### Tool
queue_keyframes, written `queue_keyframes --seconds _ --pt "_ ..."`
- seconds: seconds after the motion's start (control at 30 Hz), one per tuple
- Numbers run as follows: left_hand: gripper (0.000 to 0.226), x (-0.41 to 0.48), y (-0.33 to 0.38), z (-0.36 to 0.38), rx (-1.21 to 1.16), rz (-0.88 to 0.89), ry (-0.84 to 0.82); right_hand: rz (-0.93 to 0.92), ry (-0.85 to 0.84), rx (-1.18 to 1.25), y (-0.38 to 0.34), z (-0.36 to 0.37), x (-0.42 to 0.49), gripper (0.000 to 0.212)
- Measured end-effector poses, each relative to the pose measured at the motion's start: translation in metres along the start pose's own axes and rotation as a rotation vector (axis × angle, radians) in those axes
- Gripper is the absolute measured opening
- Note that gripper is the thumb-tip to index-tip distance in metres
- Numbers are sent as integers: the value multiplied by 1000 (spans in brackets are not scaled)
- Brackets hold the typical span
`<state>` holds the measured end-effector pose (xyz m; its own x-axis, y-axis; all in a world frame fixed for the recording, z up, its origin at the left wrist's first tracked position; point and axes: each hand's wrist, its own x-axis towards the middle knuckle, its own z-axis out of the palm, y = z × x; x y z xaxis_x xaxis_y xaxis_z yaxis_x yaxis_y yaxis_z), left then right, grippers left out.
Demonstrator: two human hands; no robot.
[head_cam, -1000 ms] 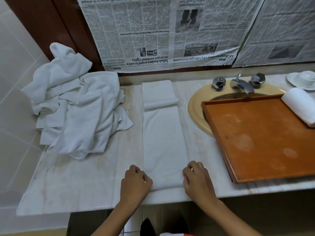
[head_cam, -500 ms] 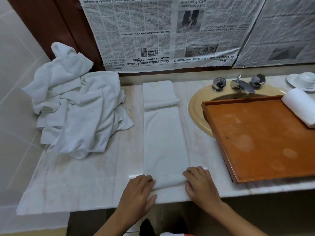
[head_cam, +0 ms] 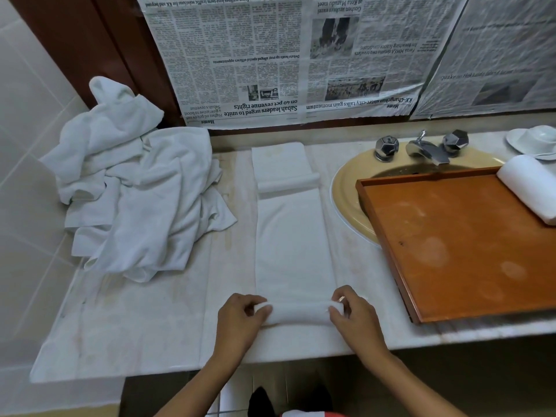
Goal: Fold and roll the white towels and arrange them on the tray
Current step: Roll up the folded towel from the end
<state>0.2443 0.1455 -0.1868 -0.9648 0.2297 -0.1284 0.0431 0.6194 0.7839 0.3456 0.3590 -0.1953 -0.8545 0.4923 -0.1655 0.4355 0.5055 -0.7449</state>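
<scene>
On the counter (head_cam: 135,326) the folded towel (head_cam: 293,245) runs lengthwise away from me, near end rolled crosswise; my left hand (head_cam: 240,322) and right hand (head_cam: 356,322), palms down, each grip a roll end

long towel (head_cam: 293,245): white, narrow folded strip, flat on the counter (head_cam: 144,323), near end rolled, far end folded back
towel pile (head_cam: 141,188): white, crumpled, left of the strip
rolled towel (head_cam: 529,188): white, on tray's far right corner
tray (head_cam: 460,245): orange-brown wood, right of the strip
</scene>
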Motion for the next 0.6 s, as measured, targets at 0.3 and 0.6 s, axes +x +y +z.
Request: queue_keyframes --seconds 0.3,0.6 --pt "29 -4 -11 11 478 640 40 -535 211 -425 4 20 -1 29" --pt "38 2 -24 8 520 783 2 -656 100 -569 10 6 2 31"
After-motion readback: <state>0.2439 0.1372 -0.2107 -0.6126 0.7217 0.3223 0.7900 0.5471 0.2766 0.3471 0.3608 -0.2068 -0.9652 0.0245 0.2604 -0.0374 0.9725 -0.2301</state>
